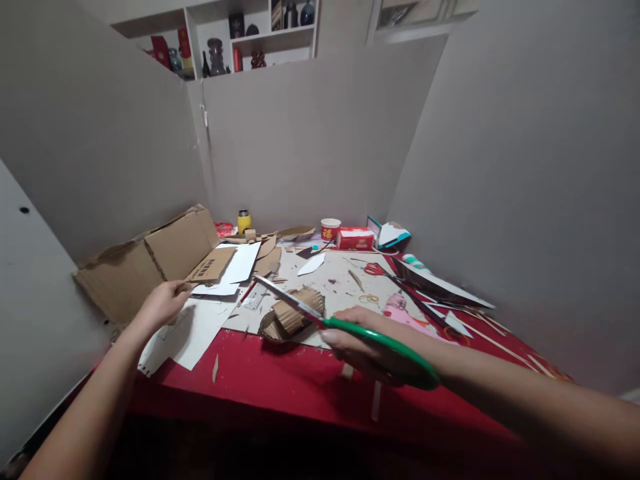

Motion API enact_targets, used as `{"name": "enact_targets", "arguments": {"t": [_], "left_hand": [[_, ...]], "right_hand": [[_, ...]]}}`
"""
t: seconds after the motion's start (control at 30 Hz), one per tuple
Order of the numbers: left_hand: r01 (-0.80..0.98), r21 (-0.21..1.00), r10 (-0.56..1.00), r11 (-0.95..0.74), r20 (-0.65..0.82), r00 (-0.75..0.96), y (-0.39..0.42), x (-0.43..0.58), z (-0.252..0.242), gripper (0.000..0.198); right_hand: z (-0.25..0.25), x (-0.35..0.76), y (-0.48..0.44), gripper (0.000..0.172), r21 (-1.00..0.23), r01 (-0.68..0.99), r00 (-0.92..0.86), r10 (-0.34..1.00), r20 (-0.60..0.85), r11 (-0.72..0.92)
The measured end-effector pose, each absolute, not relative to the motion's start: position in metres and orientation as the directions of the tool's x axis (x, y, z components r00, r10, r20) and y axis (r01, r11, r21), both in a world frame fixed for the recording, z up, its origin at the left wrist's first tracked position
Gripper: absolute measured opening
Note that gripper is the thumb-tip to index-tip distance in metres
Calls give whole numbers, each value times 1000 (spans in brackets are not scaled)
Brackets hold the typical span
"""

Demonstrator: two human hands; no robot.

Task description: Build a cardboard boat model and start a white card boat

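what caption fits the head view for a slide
Right hand holds green-handled scissors above a corrugated cardboard piece, left hand beside white paper, on a red table.

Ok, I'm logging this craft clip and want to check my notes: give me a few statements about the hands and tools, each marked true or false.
1. The right hand holds green-handled scissors. True.
2. The left hand grips the red-handled scissors. False: they lie untouched on the table; the left hand is at the white paper.
3. A flattened cardboard box lies on the left. True.
4. The yellow bottle stands at the near edge. False: it stands at the far side, by the wall.
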State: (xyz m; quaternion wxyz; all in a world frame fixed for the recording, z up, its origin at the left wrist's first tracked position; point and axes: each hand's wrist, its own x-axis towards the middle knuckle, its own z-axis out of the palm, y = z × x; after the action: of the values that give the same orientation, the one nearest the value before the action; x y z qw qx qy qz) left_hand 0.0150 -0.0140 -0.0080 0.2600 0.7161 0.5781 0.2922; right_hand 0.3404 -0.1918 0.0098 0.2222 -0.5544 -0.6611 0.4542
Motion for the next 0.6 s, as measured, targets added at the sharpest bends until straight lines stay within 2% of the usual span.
{"name": "enact_targets", "arguments": {"t": [0.07,0.17,0.3,0.47,0.6], "left_hand": [[788,558,961,-260,229,155,-6,29,-6,26],[851,351,905,-391,316,285,1,72,-9,35],[827,176,842,-534,190,504,17,143,-23,31],[834,69,836,-548,77,543,46,189,-33,33],[832,85,836,-549,73,544,60,191,-34,33]], "right_hand": [[14,356,-205,54,-861,507,-215,961,-173,-41],[16,374,-223,56,-866,492,-83,985,-153,-93],[15,384,-240,56,-831,550,12,996,-90,-82],[5,397,-254,50,-742,670,32,999,-19,-35],[-2,409,-255,45,-715,699,48,998,38,-6]]}}
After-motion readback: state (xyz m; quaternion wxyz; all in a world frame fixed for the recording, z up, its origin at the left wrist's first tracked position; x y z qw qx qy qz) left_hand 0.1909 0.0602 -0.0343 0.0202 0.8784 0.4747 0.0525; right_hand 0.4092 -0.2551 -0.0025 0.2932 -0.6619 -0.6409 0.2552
